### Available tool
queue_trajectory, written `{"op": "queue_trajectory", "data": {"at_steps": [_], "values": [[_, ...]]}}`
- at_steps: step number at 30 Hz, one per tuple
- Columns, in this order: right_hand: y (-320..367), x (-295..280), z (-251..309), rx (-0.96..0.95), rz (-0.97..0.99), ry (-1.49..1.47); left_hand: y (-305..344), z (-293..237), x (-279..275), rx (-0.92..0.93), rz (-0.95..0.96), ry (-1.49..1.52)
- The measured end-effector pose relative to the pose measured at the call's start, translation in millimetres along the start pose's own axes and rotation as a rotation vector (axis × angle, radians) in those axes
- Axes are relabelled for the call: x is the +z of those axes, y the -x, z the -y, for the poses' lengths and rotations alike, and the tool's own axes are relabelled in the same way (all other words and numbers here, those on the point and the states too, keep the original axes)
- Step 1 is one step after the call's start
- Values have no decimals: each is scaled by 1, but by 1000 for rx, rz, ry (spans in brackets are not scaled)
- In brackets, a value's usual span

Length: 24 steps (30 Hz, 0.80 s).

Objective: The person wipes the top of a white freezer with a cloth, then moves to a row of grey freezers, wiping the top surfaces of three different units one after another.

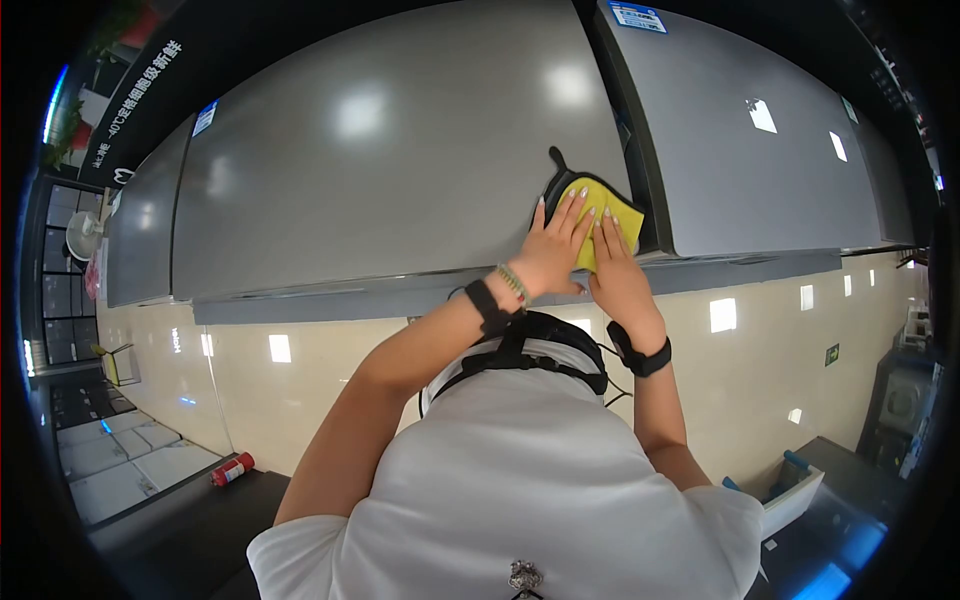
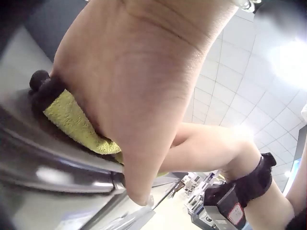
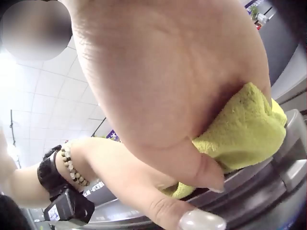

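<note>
A yellow-green cloth (image 1: 592, 205) with a dark edge and a small black loop lies on the grey appliance surface (image 1: 400, 160), near its front right corner. Both hands rest on it with straight fingers: the left hand (image 1: 555, 250) on the cloth's left part, the right hand (image 1: 620, 275) on its lower right part. In the left wrist view the cloth (image 2: 76, 124) shows under the left hand (image 2: 129, 81), whose thumb points down past the edge. The right wrist view has the cloth (image 3: 244, 134) bunched beneath the right hand (image 3: 168, 72); its underside is hidden.
Right of a dark gap stands a second grey appliance (image 1: 750, 130) with a blue label (image 1: 637, 17). A pale tiled floor (image 1: 720, 350) lies below the front edge. A red cylinder (image 1: 233, 469) is at the lower left, a white fan (image 1: 84, 236) at the far left.
</note>
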State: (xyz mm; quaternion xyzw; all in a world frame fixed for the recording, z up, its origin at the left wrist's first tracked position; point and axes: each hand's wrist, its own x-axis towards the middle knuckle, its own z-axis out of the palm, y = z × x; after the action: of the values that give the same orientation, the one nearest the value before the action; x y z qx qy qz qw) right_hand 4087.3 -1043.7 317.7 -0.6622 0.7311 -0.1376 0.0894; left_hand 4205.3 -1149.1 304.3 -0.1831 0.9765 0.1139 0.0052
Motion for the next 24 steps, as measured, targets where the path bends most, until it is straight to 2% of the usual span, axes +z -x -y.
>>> {"op": "queue_trajectory", "data": {"at_steps": [5, 8, 13, 17, 20, 24], "values": [[-49, 4, -38, -14, 40, 14, -51, 30, -10, 3, 116, -23], [-81, -17, -55, 17, 249, -109, -84, 47, -16, -23, 195, 8], [-152, -16, -104, -41, 320, -125, -132, 72, -26, -98, 152, -61], [-205, -16, -117, 7, 363, -148, -167, 97, -33, -185, 96, -40], [-245, -6, -118, 138, 370, -17, -190, 118, -41, -240, 78, 9], [-279, -6, -124, 165, 368, -30, -216, 136, -40, -307, 24, -1]]}}
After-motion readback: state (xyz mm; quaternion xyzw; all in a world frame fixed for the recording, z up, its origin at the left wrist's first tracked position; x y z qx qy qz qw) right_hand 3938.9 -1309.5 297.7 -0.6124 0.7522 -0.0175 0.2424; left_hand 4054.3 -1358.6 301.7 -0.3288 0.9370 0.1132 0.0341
